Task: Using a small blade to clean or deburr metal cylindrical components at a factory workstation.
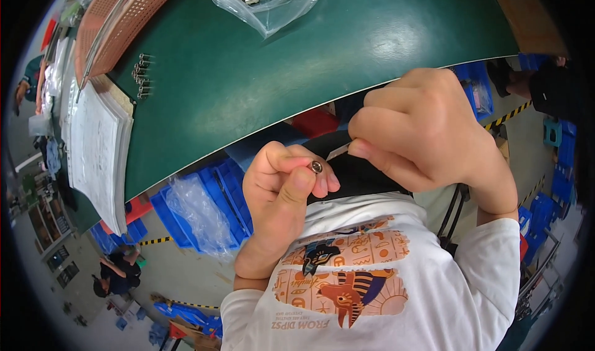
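Observation:
My left hand [276,186] pinches a small hollow metal cylinder [316,167] between thumb and fingertips, its round open end facing up. My right hand [421,131] is closed on a thin flat metal strip [338,152], which sticks out past the thumb and angles down toward the cylinder. Its tip is close to the cylinder's rim; whether they touch, I cannot tell. The rest of the strip is hidden in my right fist. Both hands are held in front of my shirt, by the near edge of the green table [260,72].
On the table's far side lies a clear plastic bag [266,7] of small metal cylinders. Several small metal pieces [142,76] sit at the left, near a pink perforated basket [121,16] and a stack of papers [102,146]. Blue bins [204,205] stand below the edge.

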The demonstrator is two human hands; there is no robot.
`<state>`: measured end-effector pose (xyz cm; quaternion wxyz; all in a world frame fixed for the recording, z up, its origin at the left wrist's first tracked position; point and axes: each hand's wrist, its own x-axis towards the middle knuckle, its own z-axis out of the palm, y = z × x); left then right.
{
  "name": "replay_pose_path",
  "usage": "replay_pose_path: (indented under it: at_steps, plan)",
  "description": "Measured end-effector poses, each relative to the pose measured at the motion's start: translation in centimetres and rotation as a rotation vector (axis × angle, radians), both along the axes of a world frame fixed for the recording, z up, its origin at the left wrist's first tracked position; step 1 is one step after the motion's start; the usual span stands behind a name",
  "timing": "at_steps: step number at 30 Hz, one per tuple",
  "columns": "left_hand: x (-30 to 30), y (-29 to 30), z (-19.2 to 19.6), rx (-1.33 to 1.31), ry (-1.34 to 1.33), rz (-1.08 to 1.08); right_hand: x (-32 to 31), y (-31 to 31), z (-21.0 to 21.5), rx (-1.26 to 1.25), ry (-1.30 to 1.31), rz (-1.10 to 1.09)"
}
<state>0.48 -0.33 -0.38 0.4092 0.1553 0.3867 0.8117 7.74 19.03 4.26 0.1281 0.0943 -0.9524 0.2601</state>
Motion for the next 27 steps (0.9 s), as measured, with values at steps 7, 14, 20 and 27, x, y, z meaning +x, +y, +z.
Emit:
replay_pose_path:
  at_steps: [7,14,20,27]
  plan:
    - [0.1,0.0,0.3,-0.023,-0.070,-0.021,-0.3,-0.3,-0.3,0.017,0.062,0.032]
    - [0.0,0.0,0.3,-0.030,-0.101,-0.025,-0.4,-0.6,-0.5,0.082,0.094,0.007]
    - [0.3,0.1,0.1,0.018,-0.087,0.072,-0.2,-1.4,-0.2,0.108,0.188,-0.093]
    - [0.7,0.0,-0.3,0.073,-0.112,0.095,0.7,-2.9,-0.1,0.013,0.175,-0.157]
